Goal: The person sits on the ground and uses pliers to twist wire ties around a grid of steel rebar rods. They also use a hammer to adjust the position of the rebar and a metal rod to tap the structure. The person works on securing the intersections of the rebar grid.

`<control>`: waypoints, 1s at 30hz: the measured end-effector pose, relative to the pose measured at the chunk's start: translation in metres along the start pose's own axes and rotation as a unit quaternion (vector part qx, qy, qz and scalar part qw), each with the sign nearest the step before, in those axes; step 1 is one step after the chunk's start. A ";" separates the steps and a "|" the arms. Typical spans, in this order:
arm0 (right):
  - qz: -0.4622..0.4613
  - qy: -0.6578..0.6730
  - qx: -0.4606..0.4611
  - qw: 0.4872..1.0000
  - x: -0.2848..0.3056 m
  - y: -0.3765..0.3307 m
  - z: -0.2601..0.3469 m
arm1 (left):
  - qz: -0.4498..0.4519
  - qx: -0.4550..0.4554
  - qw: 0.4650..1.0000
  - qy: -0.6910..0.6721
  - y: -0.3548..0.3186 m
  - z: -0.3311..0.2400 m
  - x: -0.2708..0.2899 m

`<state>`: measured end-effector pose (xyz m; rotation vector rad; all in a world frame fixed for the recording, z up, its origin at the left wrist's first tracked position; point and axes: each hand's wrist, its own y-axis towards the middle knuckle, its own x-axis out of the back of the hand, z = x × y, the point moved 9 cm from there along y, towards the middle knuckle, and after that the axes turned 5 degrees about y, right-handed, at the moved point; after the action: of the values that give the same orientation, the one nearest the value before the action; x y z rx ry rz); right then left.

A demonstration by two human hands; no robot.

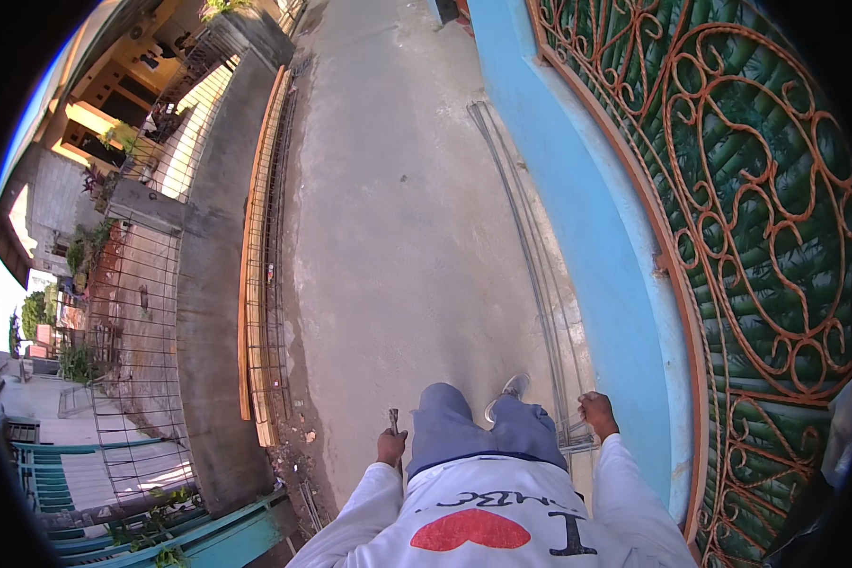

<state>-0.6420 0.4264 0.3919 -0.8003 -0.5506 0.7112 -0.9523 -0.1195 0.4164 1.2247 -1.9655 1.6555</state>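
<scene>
My left hand (391, 445) is closed around a short dark metal tool (394, 419) that sticks up from the fist, held at my left side. My right hand (597, 414) hangs at my right side with the fingers curled and nothing visible in it. It is just above the near ends of several long thin steel rods (536, 275) lying on the concrete ground along a blue wall. Below me I see my white long-sleeved shirt, grey trousers and one light shoe (507, 393) stepping forward.
A concrete lane (398, 208) runs ahead. A blue wall (577, 218) topped by an orange scrolled iron fence over green sheeting stands on the right. On the left lie a long rebar cage (273, 256) and wooden planks beside a grey wall and railings.
</scene>
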 end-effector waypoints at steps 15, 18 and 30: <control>-0.093 0.124 -0.123 0.980 -0.057 0.008 -0.026 | 0.071 -0.190 0.979 -0.035 0.172 -0.309 0.064; -0.146 0.166 -0.162 0.962 -0.083 -0.003 -0.026 | 0.131 -0.209 0.969 -0.035 0.224 -0.382 0.060; -0.226 0.056 -0.115 0.966 -0.235 0.085 0.054 | 0.299 -0.106 0.948 -0.033 0.288 -0.489 -0.057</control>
<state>-0.8600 0.3172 0.3148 -0.8833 -0.6928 0.1809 -1.2762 0.3428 0.3309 0.6401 -2.6577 1.5891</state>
